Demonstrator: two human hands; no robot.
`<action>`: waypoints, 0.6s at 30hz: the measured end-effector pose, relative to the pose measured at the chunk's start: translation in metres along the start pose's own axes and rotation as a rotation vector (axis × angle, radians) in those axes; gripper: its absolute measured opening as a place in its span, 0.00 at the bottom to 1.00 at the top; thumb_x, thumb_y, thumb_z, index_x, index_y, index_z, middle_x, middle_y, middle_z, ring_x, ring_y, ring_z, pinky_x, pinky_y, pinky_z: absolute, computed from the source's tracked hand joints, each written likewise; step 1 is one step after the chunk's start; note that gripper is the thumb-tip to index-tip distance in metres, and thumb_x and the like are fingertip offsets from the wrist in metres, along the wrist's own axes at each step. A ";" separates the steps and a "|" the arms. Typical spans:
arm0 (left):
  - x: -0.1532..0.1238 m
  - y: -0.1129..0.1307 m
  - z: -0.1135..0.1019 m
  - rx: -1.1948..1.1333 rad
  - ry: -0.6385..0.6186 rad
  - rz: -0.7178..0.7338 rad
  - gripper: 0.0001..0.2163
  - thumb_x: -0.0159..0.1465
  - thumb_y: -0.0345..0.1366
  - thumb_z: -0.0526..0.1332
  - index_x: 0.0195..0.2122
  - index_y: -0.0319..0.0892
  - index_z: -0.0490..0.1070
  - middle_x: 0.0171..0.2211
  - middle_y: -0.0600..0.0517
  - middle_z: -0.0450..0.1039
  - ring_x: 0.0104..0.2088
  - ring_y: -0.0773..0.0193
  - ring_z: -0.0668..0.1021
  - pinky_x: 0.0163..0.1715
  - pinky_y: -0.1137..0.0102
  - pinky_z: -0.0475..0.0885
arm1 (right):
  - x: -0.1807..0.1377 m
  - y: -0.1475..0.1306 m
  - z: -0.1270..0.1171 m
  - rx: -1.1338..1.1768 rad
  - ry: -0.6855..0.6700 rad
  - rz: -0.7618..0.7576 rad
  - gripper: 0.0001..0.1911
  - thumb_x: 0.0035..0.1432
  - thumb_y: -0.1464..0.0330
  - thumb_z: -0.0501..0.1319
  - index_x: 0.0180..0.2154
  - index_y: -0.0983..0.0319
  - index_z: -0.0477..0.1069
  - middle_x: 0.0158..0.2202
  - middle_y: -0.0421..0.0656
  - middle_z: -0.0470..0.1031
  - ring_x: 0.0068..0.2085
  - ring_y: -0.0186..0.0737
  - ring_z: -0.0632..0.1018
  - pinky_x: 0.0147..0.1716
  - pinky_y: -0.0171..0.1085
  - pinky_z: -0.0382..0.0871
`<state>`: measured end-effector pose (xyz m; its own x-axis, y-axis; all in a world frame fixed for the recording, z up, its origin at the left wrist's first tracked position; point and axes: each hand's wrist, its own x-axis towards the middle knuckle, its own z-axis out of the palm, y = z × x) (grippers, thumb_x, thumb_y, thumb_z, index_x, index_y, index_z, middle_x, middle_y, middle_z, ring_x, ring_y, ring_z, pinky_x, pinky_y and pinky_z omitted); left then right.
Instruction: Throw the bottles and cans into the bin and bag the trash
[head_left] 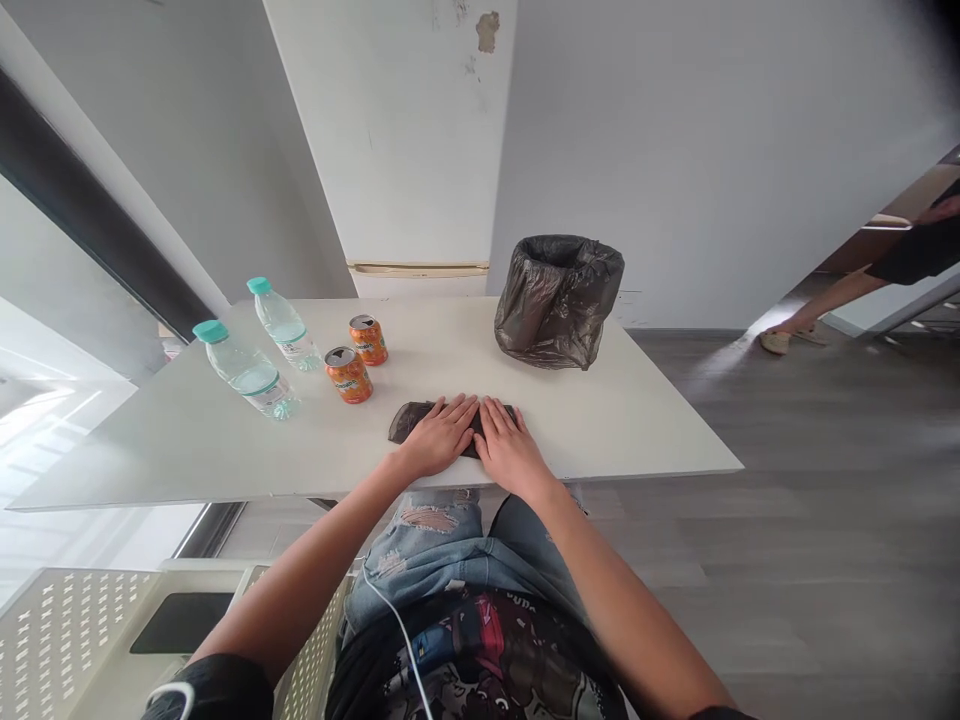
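A folded black plastic bag [407, 420] lies flat near the front edge of the white table [600, 435]. Both palms press down on it: my left hand [442, 435] on its middle and my right hand [511, 440] on its right part, fingertips close together. The fingers of each hand are stretched out flat, and they cover much of the bag. Left of it stand two orange drink cans [349, 376], their tops toward me. Beyond my right hand is a bin lined with a black plastic bag [559, 310], its mouth facing up.
Two clear bottles with teal caps [251, 378] stand on the table's left side. A white fridge [405, 130] is behind the table. At lower left are cream perforated baskets [75, 630]. A person's leg [832, 300] shows at far right, and a white cable [397, 625] hangs over my front.
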<state>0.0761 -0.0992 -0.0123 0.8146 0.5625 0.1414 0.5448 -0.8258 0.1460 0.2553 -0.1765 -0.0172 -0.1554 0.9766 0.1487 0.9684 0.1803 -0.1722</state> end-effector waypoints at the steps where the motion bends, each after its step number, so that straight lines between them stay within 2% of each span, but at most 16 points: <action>1: -0.001 -0.002 0.002 0.010 0.004 0.002 0.28 0.79 0.42 0.42 0.77 0.37 0.52 0.77 0.43 0.54 0.77 0.50 0.56 0.75 0.48 0.54 | -0.001 0.000 0.002 -0.007 0.004 0.000 0.34 0.77 0.61 0.42 0.75 0.73 0.54 0.78 0.56 0.50 0.78 0.53 0.55 0.76 0.57 0.47; 9: -0.005 -0.004 0.011 0.080 0.060 0.018 0.28 0.79 0.41 0.43 0.78 0.41 0.51 0.77 0.44 0.54 0.77 0.51 0.57 0.74 0.50 0.56 | -0.004 0.001 0.009 -0.009 0.070 -0.001 0.33 0.77 0.61 0.44 0.75 0.72 0.56 0.77 0.55 0.51 0.78 0.52 0.56 0.77 0.57 0.44; 14: -0.005 -0.005 0.014 0.080 0.063 0.012 0.28 0.80 0.43 0.42 0.78 0.41 0.52 0.77 0.43 0.54 0.77 0.50 0.57 0.74 0.50 0.56 | -0.004 -0.002 0.004 -0.015 0.023 0.131 0.34 0.77 0.60 0.44 0.75 0.74 0.54 0.78 0.56 0.49 0.78 0.54 0.53 0.76 0.59 0.45; 18: -0.005 -0.005 0.014 0.077 0.049 0.011 0.28 0.80 0.43 0.42 0.78 0.40 0.52 0.77 0.43 0.53 0.77 0.50 0.56 0.74 0.50 0.55 | -0.007 -0.003 0.000 0.000 -0.005 0.184 0.34 0.77 0.60 0.43 0.76 0.70 0.51 0.78 0.55 0.48 0.79 0.54 0.52 0.75 0.62 0.45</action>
<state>0.0723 -0.0987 -0.0270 0.8108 0.5534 0.1905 0.5514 -0.8314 0.0683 0.2538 -0.1840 -0.0173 0.0235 0.9937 0.1097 0.9806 -0.0015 -0.1960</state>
